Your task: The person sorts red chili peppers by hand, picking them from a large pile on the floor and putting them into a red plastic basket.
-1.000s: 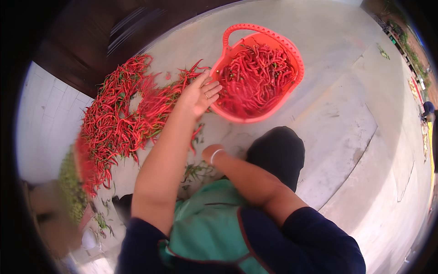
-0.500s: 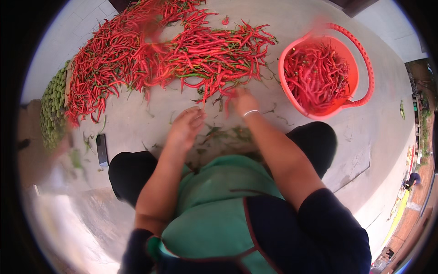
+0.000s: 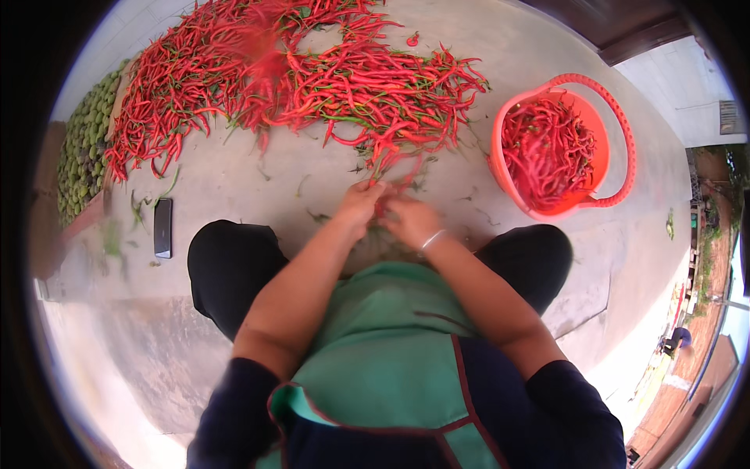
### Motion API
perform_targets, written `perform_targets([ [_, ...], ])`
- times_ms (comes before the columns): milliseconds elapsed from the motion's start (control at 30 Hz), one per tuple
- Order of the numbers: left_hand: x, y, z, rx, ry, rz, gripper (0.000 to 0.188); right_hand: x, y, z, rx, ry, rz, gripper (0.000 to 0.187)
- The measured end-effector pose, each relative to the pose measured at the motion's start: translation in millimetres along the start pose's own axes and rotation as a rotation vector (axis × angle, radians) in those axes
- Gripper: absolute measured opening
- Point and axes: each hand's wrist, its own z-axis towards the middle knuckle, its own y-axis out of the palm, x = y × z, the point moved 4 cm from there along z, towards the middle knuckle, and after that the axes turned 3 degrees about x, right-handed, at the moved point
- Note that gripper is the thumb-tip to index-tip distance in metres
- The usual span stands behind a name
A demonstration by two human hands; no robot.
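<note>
My two hands are close together in front of my lap, just below a pile of long red chili peppers [image 3: 383,90] with green stems. My right hand [image 3: 414,223], with a pale band at the wrist, is closed round a few red chilies [image 3: 406,173] that blur with motion. My left hand [image 3: 361,208] meets it, fingertips pinched together at the chilies; exactly what lies in that pinch is too small to make out. To the right stands an orange-red bucket [image 3: 603,148] with an arched handle, partly filled with red chilies [image 3: 551,148].
A bigger chili heap [image 3: 187,86] spreads at the far left, beside a mass of green produce [image 3: 87,141]. A dark phone [image 3: 162,227] lies on the concrete floor [image 3: 234,176] by my left knee [image 3: 234,254]. Green scraps are scattered about. Another person [image 3: 680,339] is far off right.
My right hand has drawn back from the edge of the pile with chilies in it. My left hand has moved right to meet it. The whole view has shifted a little.
</note>
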Motion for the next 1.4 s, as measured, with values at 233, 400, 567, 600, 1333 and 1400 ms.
perform_targets([
  [233,-14,6,-5,-0.001,0.497,0.892,0.024,24,-10,-3,0.117,0.499,0.875,0.027],
  [400,-23,13,-14,0.028,0.403,1.057,0.024,26,8,-11,0.166,0.572,0.798,0.019],
  [567,-34,6,-4,-0.072,0.199,1.247,0.027,51,22,-7,0.144,0.231,0.04,0.012],
  [600,-34,5,-4,-0.06,0.205,1.277,0.027,67,31,-7,0.125,0.187,-0.065,0.011],
  [1333,7,13,-19,-0.147,0.798,1.403,0.025,35,-17,6,-0.138,0.008,-0.008,0.013],
  [1400,5,7,-27,-0.321,0.737,1.356,0.023,31,-23,0,-0.381,-0.03,0.129,0.014],
])
